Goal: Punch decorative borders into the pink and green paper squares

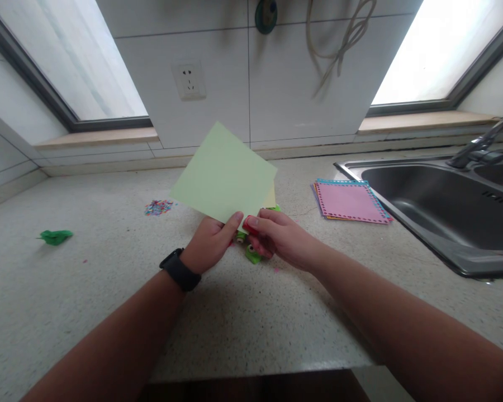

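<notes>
A plain light green sheet of paper (pixel 226 173) is held up at a slant over the counter, one corner pointing down at me. My left hand (pixel 209 240), with a black watch on the wrist, pinches its lower edge between thumb and fingers. My right hand (pixel 280 237) is closed around a small red paper punch (pixel 250 224), thumb on top, at the sheet's near corner. Most of the punch is hidden by the fingers. Just below the hands lie bright green pieces with eye shapes (pixel 254 254), partly covered. Some pale yellow paper (pixel 270 197) shows behind the sheet.
Right of the hands lies a stack of coloured sheets (pixel 352 201), pink on top, with punched borders. A pile of tiny paper bits (pixel 158 207) and a crumpled green scrap (pixel 56 237) lie to the left. A steel sink (pixel 427 223) with a faucet (pixel 482 146) bounds the right side.
</notes>
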{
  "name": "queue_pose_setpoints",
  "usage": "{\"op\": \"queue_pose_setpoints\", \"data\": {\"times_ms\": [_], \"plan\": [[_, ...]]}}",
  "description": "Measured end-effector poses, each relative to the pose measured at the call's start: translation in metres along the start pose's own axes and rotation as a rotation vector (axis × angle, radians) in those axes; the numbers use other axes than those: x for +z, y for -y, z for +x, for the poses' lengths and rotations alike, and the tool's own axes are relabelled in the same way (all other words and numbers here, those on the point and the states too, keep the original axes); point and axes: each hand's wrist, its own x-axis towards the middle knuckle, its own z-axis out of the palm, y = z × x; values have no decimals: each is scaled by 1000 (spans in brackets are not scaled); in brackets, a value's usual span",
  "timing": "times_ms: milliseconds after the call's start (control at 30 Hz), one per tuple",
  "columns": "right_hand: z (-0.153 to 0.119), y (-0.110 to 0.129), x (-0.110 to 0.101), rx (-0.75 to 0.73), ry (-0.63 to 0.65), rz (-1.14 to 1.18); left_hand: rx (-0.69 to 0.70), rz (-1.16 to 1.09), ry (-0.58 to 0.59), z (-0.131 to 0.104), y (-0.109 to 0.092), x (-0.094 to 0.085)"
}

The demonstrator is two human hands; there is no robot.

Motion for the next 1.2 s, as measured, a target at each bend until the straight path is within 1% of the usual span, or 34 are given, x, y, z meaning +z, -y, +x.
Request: {"op": "queue_pose_setpoints", "data": {"times_ms": [133,300,400,500,600,700,800,900,1067,1200], "plan": [[0,1,-3,-14,-27,-23,18,-36,49,0,4,-4],[0,2,-9,-46,-14,-28,1,-80,87,-1,4,-6],[0,3,-10,-46,-27,-32,2,-79,83,-1,3,-7],[-1,5,-10,-48,-34,-40,-78,-138,60,-2,7,-9],[-2,8,-10,-47,-43,-34,-199,-323,29,-1,13,-10],[-3,10,-11,-55,-45,-42,-232,-498,24,1,15,-11],[-4,11,-13,-69,-45,-62,-287,-560,27,3,14,-11],[-5,12,-15,-71,-55,-81,-307,-526,27,3,11,-12],[-5,13,-18,-64,-76,-99,-208,-297,81,1,5,-12],[-6,13,-20,-126,-39,-95,-177,-199,27,-1,0,-10]]}}
